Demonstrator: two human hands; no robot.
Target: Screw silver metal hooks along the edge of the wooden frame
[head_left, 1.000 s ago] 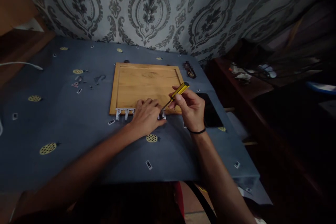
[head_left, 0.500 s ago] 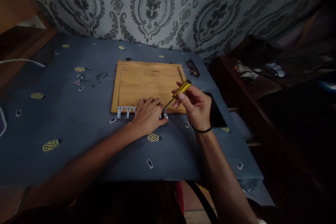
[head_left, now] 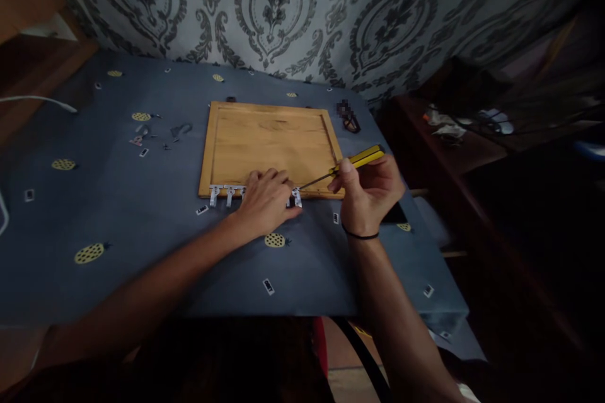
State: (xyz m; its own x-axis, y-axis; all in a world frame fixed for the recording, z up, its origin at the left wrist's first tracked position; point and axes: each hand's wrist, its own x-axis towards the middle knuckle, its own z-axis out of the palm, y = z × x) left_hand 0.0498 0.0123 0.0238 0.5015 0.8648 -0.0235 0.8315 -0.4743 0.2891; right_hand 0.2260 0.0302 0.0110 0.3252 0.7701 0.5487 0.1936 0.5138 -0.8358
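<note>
A framed wooden board (head_left: 274,138) lies on the table. Along its near edge runs a metal hook rail (head_left: 229,195), with its hooks sticking out toward me. My left hand (head_left: 267,198) presses over the middle of the rail, fingers bent onto the board and thumb along the near side; it hides several hooks. My right hand (head_left: 371,192) grips a screwdriver (head_left: 359,157) by its yellow and black handle. The thin shaft slants down to the left, its tip close to the rail's right end, beside my left fingers. Whether the tip touches a screw, I cannot tell.
Small loose hooks and screws (head_left: 179,130) lie left of the board. A pair of glasses (head_left: 350,121) rests beyond its right corner. A flat black device (head_left: 394,213) is partly covered by my right hand. A white cable (head_left: 42,99) crosses the table's left side.
My right hand has tipped the screwdriver lower and moved its handle to the right, so the shaft lies flatter. My left hand stays on the rail. The view has shifted slightly.
</note>
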